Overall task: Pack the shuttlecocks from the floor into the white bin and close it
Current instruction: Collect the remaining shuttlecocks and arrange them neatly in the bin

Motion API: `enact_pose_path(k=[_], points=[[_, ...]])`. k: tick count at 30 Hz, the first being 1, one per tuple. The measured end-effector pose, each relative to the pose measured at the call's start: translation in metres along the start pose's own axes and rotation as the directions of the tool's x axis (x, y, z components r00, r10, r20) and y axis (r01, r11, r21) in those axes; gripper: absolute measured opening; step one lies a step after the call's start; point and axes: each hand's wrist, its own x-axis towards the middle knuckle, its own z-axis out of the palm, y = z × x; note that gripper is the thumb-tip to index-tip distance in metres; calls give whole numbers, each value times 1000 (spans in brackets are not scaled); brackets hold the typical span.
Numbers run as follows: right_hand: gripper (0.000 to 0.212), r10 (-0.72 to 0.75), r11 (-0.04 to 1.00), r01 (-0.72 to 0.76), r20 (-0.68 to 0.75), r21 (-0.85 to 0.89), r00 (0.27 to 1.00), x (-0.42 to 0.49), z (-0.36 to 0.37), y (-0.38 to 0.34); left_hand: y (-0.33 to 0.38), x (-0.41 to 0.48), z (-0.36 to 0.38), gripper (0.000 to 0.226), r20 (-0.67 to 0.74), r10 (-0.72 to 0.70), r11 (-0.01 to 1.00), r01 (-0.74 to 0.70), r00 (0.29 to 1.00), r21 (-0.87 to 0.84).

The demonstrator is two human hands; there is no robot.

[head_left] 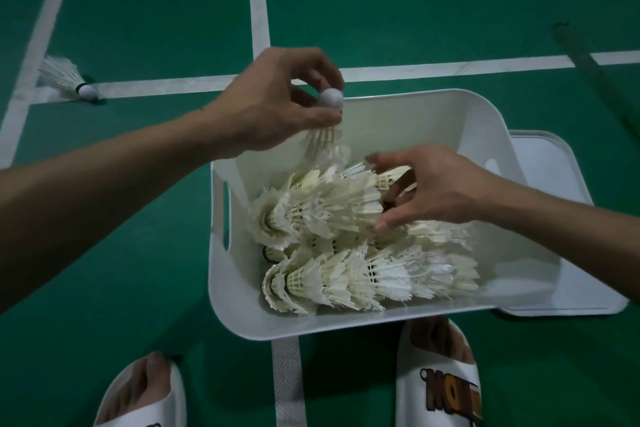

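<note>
— Where is the shuttlecock we are packing?
— Our left grip (273, 104) pinches the held shuttlecock (330, 99) by its round white tip. The tip points up and the feathers hang down. It is over the far left corner of the white bin (221, 288).
— And the others?
— The packed shuttlecocks (346, 274) lie on their sides in the bin, pushed one into another in rows.
— What is our right grip (429, 184) doing?
— It is over the bin with its fingers spread and loose. The fingertips touch the feathers of the top row. It holds nothing that we can see.
— Is any left outside?
— Yes. A lone shuttlecock (65, 78) lies on the green floor (138, 10), far to our left, where two white lines (258, 3) meet. It is well apart from the bin.
— Is the bin shut?
— No, the top is open. The white lid (554, 163) lies flat on the floor just beside the bin on the right. The bin's wall hides its near edge.
— What else do we see?
— Our left slipper (156, 412) and right slipper (440, 388), both white, are close to the bin's near side. A dark pole (588, 69) lies far off on the right.
</note>
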Motion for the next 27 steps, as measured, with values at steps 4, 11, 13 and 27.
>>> enact_pose_path(k=[4,11,13,27], points=[[104,-5,982,34,-156,185,988,-3,-15,5,8,-1,9,30,-49,-12,987,4,999,-161],[67,-51,926,163,-314,341,948,-5,-22,11,12,0,39,28,-29,24,978,-30,999,-208],[54,-47,940,138,-281,312,958,-7,-26,15,8,2,44,39,-14,19,990,-21,1000,-142],[56,-11,964,-6,-65,-266,998,-16,-18,21,-25,-9,47,78,537,-20,858,-261,843,441]])
